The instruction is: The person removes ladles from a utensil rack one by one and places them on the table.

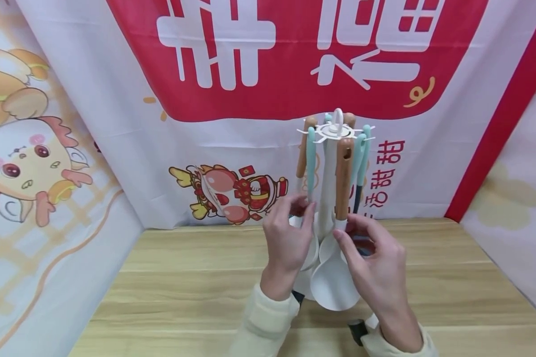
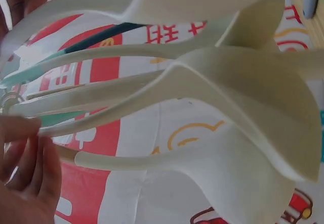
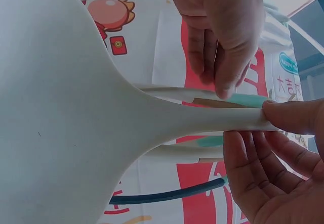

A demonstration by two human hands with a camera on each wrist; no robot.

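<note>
A white utensil rack (image 1: 337, 130) carries several kitchen utensils hung by their handles. My right hand (image 1: 379, 263) pinches the white neck of a wooden-handled cooking spoon (image 1: 335, 285), just below its brown handle. Thumb and fingers meet on that neck in the right wrist view, where the spoon's broad head fills the left side. To the left, my left hand (image 1: 290, 233) pinches a ladle with a mint handle (image 1: 310, 153) at its stem. Its pale bowl (image 2: 248, 92) spreads across the left wrist view, partly hidden by the hand in the head view.
Behind the held pieces hang another wooden-handled utensil (image 1: 301, 158) and a mint-handled one with a dark stem (image 1: 358, 193). The rack stands on a wood-grain table (image 1: 196, 297), near a printed cloth backdrop (image 1: 232, 144). Cloth also hangs at both sides.
</note>
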